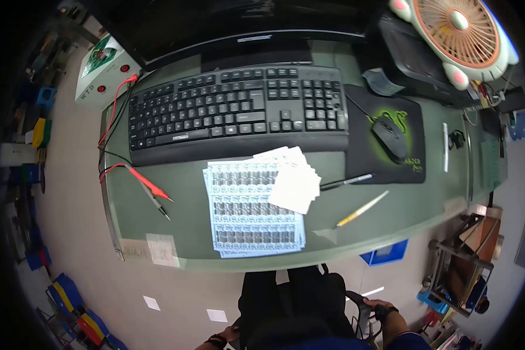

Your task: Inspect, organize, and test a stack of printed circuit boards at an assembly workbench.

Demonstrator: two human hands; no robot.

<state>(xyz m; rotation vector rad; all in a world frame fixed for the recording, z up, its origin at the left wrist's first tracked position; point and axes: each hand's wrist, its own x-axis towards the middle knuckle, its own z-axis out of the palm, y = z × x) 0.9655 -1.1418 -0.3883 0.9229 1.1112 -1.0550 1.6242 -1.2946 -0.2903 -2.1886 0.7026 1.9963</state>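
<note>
At the bottom edge of the frame, both hands sit low, well below the worktop. The right hand (385, 308), lower right, is closed around the black armrest (360, 303) of a chair. The left hand (224, 337), bottom centre-left, is mostly cut off by the frame edge; whether it is open or closed cannot be told. Between them is the dark chair seat (291, 303).

Above, in the centre of the frame, a green worktop (186, 227) carries a sheet of small parts in a printed grid (251, 213), with a fan of white cards (294, 178) overlapping its upper right corner. Neither hand touches these; they lie well apart from both.

Left of the sheet lie red and black test probes (151, 189), their leads running to a white box (102, 70) at upper left. Right of the sheet lie a dark pen (347, 182) and a yellow-tipped tool (361, 210). Beyond are a black keyboard (233, 108), a mouse (389, 137) on a black mat, and a fan (458, 32) at upper right.

Judging by this, nothing on the worktop is in hand: the probes lie idle and the sheet lies untouched.
</note>
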